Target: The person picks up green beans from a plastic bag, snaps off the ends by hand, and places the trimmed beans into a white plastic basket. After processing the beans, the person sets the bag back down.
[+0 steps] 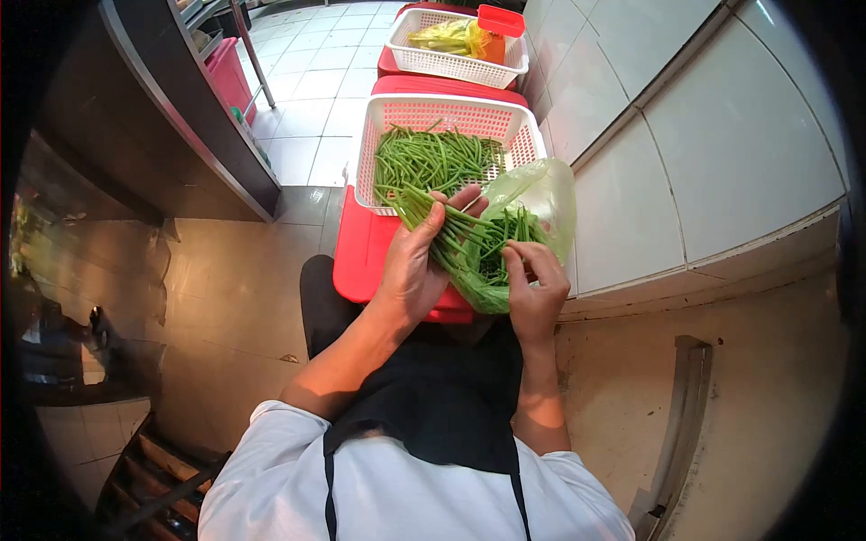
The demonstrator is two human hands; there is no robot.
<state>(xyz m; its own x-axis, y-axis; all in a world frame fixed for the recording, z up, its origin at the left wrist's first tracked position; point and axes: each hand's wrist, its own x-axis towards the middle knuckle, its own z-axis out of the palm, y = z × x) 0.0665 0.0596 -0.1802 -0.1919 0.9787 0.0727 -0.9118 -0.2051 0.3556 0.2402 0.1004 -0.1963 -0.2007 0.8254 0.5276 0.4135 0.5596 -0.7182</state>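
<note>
My left hand (pixel 422 257) is wrapped around a bunch of long, thin green beans (pixel 417 206), the thumb lying across them. The bunch slants over the front edge of a white perforated basket (pixel 368 149), where a pile of the same beans (pixel 433 160) lies. To the right, my right hand (pixel 536 275) pinches the tip of a green bean, thumb against forefinger. Below and between both hands sits a translucent green plastic bag (pixel 557 194), its mouth spread, with more green beans (pixel 516 233) inside.
The basket and bag rest on a red lid (pixel 354 257). Farther back, another white basket (pixel 417 61) holds a yellow bag (pixel 451 38) and a red container (pixel 502 20). A tiled wall (pixel 631 180) runs close on the right; a dark cabinet (pixel 194 108) stands left.
</note>
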